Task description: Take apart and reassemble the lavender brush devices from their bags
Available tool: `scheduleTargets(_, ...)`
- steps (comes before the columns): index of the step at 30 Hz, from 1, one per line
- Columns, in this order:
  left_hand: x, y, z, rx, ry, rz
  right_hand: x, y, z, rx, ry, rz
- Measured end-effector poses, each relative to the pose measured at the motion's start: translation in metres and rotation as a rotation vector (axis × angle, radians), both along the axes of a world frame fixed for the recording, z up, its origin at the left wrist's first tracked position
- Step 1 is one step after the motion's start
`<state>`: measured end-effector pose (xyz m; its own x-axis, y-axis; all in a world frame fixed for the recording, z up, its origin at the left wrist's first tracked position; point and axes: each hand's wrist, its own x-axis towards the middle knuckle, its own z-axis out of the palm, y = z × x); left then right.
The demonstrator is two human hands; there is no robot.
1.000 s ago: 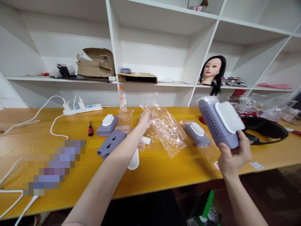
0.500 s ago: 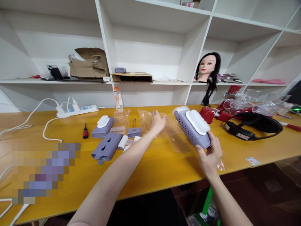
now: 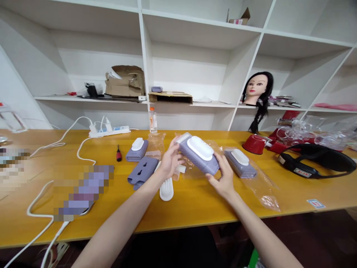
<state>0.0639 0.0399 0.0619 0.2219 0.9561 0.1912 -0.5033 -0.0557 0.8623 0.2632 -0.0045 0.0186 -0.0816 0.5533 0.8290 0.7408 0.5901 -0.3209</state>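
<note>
A purple plastic device (image 3: 185, 149) with a white oval pad on its upper face is held tilted above the table. Around its lower right end are the fingers and thumb of my right hand (image 3: 224, 178). My left hand (image 3: 170, 159) has its fingers at the upper left end, gripping it there. Beneath and left of it lie a white ribbed oval part (image 3: 166, 190) and a purple shell (image 3: 142, 170) with dark cut-outs. A second purple device (image 3: 137, 152) with a white pad stands behind the shell. To the right, another bagged device (image 3: 242, 169) lies in clear plastic.
A red-handled screwdriver (image 3: 119, 153), a power strip (image 3: 111, 131) and a bottle (image 3: 153, 121) are at the back left. A pixelated phone-like object (image 3: 86, 190) lies front left among white cables. On the right are a black headband (image 3: 323, 158) and a red cup-shaped part (image 3: 253, 144).
My left hand has come from above the plastic bags to the device's left end. My right hand has brought the device leftward, uncovering the bagged device. The camera view has shifted.
</note>
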Motion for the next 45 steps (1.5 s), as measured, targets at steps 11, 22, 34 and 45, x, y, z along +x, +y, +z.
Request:
scheduleTargets(11,-0.076,0.013,-0.014,-0.136,-0.059,0.378,-0.055,0.033,0.02,-0.643,0.409,0.604)
scheduleTargets(22,-0.071,0.011,-0.025,0.067,-0.101,0.526,-0.054,0.038,0.028,-1.282,0.649,0.721)
scheduleTargets(34,-0.084,0.001,-0.018,0.397,0.635,0.659,-0.054,0.035,0.021,-1.088,0.759,0.693)
scheduleTargets(45,-0.081,0.001,-0.015,0.439,0.739,0.694,-0.047,0.036,0.029,-1.065,0.699,0.66)
